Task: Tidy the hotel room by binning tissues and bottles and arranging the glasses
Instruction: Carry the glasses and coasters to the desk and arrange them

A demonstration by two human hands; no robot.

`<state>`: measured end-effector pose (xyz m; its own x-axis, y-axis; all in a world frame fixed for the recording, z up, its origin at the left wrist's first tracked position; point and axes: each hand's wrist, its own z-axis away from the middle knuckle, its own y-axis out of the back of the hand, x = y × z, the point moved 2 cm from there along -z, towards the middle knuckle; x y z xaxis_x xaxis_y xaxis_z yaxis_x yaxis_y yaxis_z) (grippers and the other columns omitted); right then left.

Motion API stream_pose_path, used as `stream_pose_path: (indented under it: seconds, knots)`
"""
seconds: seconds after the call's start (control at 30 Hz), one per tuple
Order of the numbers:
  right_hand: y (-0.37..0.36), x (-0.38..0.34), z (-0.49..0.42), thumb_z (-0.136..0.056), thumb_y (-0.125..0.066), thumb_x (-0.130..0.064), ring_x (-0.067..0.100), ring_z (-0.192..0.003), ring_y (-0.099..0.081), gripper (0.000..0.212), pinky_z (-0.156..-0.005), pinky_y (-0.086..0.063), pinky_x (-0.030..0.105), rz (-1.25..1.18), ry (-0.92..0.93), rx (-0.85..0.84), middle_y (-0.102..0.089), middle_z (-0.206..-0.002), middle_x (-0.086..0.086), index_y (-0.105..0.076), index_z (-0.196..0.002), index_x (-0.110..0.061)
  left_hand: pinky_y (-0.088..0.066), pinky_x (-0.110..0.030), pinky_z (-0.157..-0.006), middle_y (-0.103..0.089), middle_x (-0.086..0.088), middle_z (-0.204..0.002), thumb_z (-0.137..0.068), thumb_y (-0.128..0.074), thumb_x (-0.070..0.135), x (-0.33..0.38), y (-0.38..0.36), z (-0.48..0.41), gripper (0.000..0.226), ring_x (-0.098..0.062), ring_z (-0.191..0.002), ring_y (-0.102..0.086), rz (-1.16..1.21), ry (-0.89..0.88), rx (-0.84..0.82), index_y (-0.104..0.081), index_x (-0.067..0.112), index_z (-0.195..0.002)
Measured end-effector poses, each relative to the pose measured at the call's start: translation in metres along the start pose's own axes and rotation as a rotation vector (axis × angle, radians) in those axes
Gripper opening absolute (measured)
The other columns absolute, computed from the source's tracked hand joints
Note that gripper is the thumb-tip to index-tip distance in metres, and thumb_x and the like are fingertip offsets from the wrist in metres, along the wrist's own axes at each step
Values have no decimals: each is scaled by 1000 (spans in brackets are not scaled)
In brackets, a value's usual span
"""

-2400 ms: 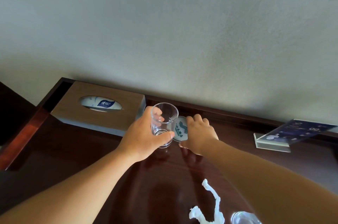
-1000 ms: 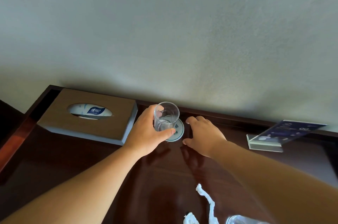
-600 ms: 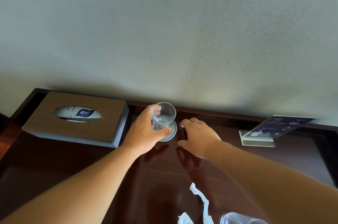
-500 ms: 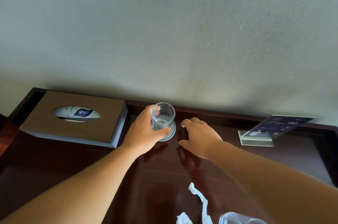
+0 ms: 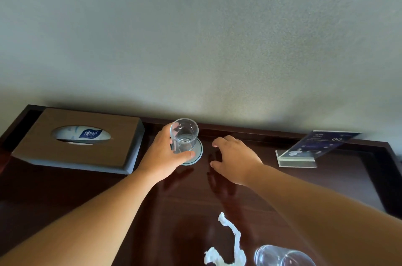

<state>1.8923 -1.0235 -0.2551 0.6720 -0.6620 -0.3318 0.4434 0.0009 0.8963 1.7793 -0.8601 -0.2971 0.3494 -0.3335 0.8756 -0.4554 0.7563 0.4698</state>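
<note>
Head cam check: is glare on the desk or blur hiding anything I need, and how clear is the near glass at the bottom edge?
Head view: the glossy desk mirrors both hands, with no washout; the glass in the left hand reads sharp on its coaster; the right hand is open beside it; the second glass is cropped by the frame's edge; the sign holder print is smeared, unreadable.

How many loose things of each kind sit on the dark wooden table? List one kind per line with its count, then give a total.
Glasses: 2, one in the left hand, one at the near edge
Coasters: 1
Tissue boxes: 1
Crumpled tissues: 1
Sign stands: 1
Total: 6
</note>
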Motion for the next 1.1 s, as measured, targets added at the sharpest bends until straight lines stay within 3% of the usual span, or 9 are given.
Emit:
stream_pose_path:
  seconds: [0.17, 0.3, 0.4, 0.63, 0.77, 1.0, 1.1]
  knots:
    - [13, 5, 13, -88, -59, -36, 24, -121, -45, 50, -94, -44, 37, -8, -31, 45, -47, -129, 2, -44, -134, -23, -50, -34, -92, -49, 16, -126, -54, -76, 56, -8, 7, 16, 83, 2, -111, -51, -20, 47, 5, -41, 43, -128]
    - [28, 7, 33, -88, -58, -36, 24, -119, -47, 49, -93, -44, 35, -11, -62, 85, -47, -130, 2, -45, -133, -23, -51, -36, -90, -50, 6, -124, -68, -82, 40, -11, 21, 37, 74, -7, -109, -53, -44, 49, 41, -44, 29, -130]
    - [41, 8, 52, -88, -58, -36, 24, -119, -48, 49, -92, -42, 33, -19, -86, 132, -47, -131, 2, -45, -134, -23, -48, -29, -87, -55, 8, -120, -72, -81, 37, -4, 30, 48, 61, -5, -105, -55, -73, 15, 48, -49, 30, -124]
    - [69, 10, 101, -88, -57, -37, 24, -119, -50, 47, -93, -42, 33, -53, -151, 249, -48, -133, 2, -48, -132, -24, -47, -33, -89, -57, 17, -113, -72, -72, 47, 40, 35, 80, 47, 0, -101, -57, -75, -75, 24, -48, 40, -113]
    - [88, 14, 131, -88, -57, -37, 24, -116, -52, 46, -93, -45, 34, -46, -143, 304, -50, -132, 3, -49, -131, -24, -47, -33, -88, -58, 17, -111, -67, -66, 52, 84, 35, 89, 55, -1, -101, -57, -49, -134, 38, -49, 36, -117]
    - [112, 44, 201, -88, -55, -35, 24, -113, -53, 44, -89, -45, 32, -68, -115, 372, -51, -130, 3, -50, -130, -22, -41, -19, -79, -57, 8, -114, -81, -72, 36, 141, 10, 133, 44, -3, -100, -57, -58, -227, 93, -51, 29, -119]
    - [117, 61, 234, -88, -56, -32, 24, -109, -55, 42, -87, -44, 30, -92, -101, 402, -53, -126, 4, -52, -128, -21, -40, -19, -79, -56, 6, -115, -83, -71, 35, 164, -8, 160, 41, -6, -101, -57, -71, -254, 105, -51, 30, -118]
